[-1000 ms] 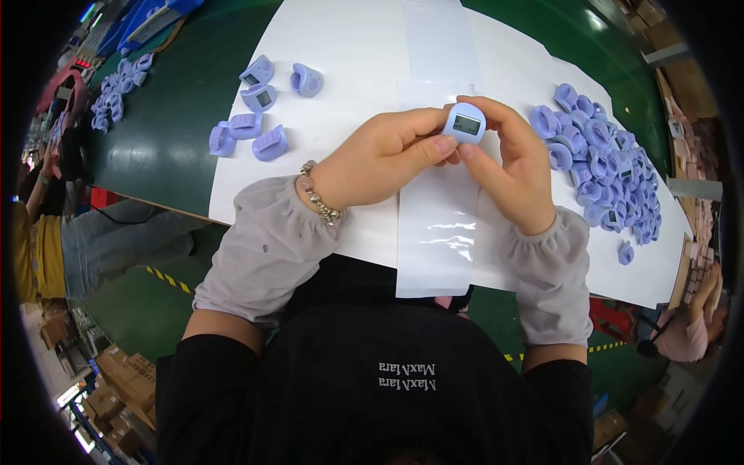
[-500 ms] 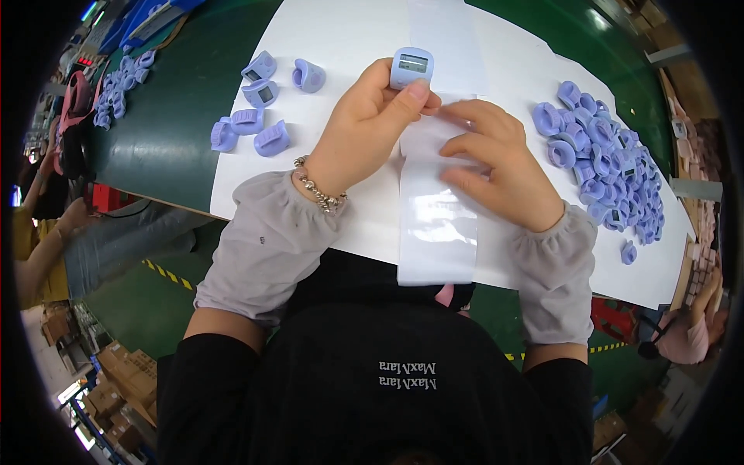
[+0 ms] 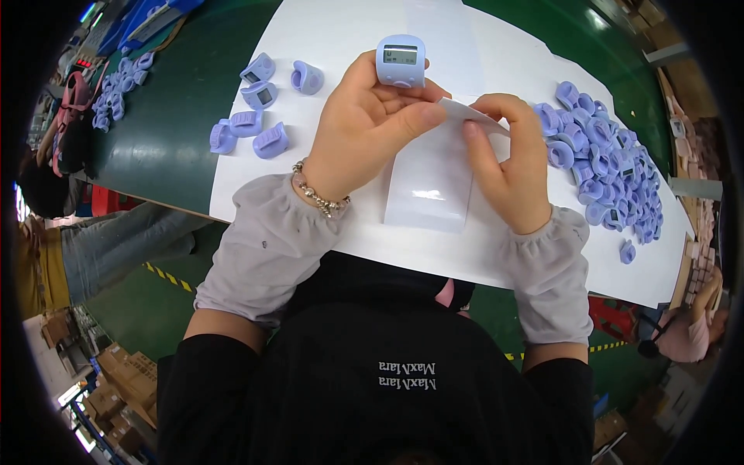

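Observation:
My left hand (image 3: 360,128) holds a lavender finger tally counter (image 3: 401,71) upright on its fingers, with the small grey display towards me. Its thumb lies against the lifted edge of a translucent plastic film sheet (image 3: 426,178). At that edge's other end, my right hand (image 3: 510,167) pinches the film between thumb and fingers. The rest of the sheet hangs or lies over the white table covering (image 3: 364,229); which, I cannot tell. Left of my hands lie several loose counters (image 3: 270,139), some display up and some on their sides.
A large heap of lavender counters (image 3: 608,167) covers the right part of the table, with a single counter (image 3: 627,251) nearer me. More counters (image 3: 120,85) lie on the green surface at far left, by a blue bin (image 3: 155,19). Other people are at both sides.
My right hand has closed on the film's edge and raised it towards my left thumb. The film's near end has drawn back from the table edge. The counter has shifted slightly left and up.

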`<action>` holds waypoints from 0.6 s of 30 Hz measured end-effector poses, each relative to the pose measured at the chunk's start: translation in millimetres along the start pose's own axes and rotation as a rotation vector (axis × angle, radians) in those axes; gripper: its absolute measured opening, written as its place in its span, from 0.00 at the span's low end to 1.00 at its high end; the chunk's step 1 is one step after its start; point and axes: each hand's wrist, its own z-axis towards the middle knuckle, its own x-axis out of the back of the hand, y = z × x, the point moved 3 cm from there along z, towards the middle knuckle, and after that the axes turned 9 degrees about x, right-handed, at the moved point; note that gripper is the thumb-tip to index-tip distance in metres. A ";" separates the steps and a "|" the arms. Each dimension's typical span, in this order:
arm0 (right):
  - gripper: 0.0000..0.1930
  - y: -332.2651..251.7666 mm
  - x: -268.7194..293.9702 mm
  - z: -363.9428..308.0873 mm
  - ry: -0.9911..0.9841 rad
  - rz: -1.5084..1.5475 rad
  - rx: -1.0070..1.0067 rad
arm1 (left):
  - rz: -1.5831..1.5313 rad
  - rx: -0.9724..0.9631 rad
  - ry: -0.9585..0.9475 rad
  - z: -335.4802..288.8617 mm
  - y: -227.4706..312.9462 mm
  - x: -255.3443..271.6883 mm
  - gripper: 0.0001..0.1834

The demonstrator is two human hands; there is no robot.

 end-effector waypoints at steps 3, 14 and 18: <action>0.16 -0.6 0.8 2.5 0.078 -0.026 0.071 | 0.082 -0.043 0.044 1.6 -4.4 0.5 0.21; 0.15 -19.1 2.9 6.2 0.068 -0.372 0.245 | 0.110 0.005 0.051 3.2 -11.6 -1.3 0.19; 0.10 -18.5 -0.3 6.7 0.112 -0.235 0.156 | 0.133 -0.011 0.037 3.4 -12.7 -0.4 0.19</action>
